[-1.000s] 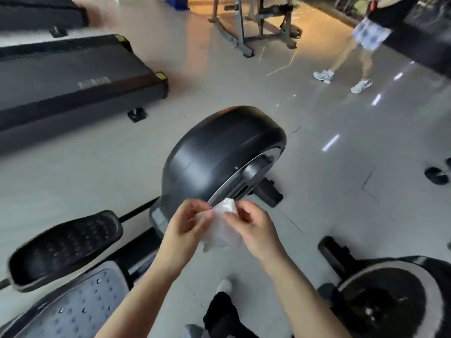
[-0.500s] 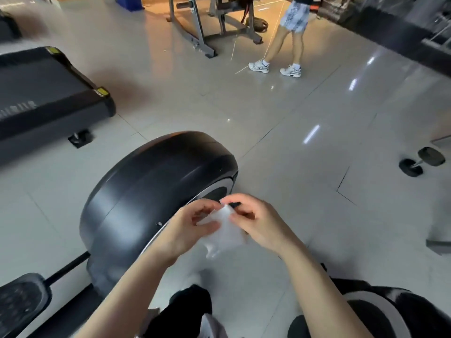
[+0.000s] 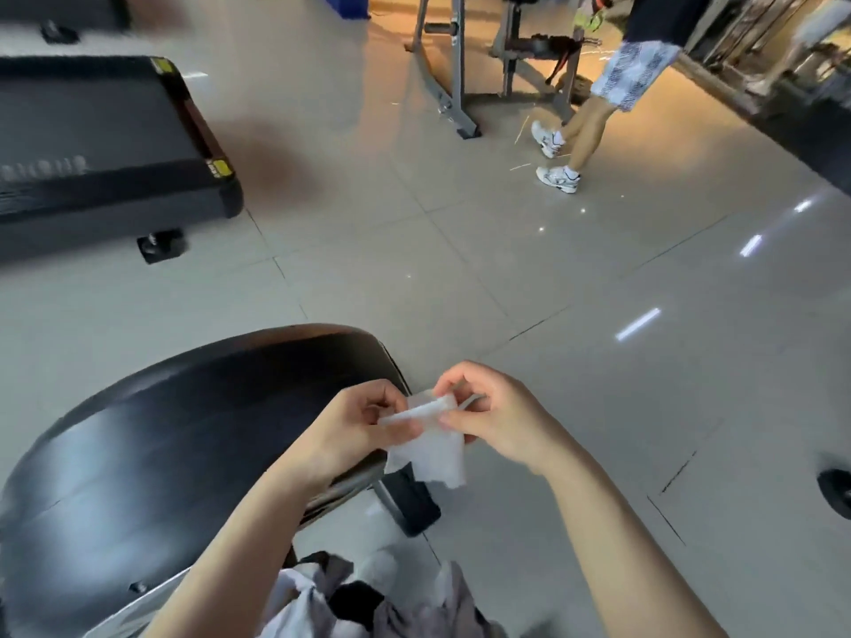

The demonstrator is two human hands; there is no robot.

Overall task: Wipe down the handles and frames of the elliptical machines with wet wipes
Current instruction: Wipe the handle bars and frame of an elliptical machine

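Note:
A white wet wipe hangs between my two hands, its top edge folded over. My left hand pinches the wipe's left side and my right hand pinches its right side. Both hands hover just right of the black rounded flywheel housing of an elliptical machine, which fills the lower left. The black foot of its base shows under the wipe. The machine's handles and pedals are out of view.
A black treadmill deck lies at the upper left. A grey weight rack stands at the top, with a person in patterned shorts beside it. A black dumbbell end sits at the right edge. Shiny tiled floor surrounds everything.
The view has swung up and left, so the flywheel housing sits lower and further left. My hands have kept hold of the wipe and folded its top edge. The person walked right.

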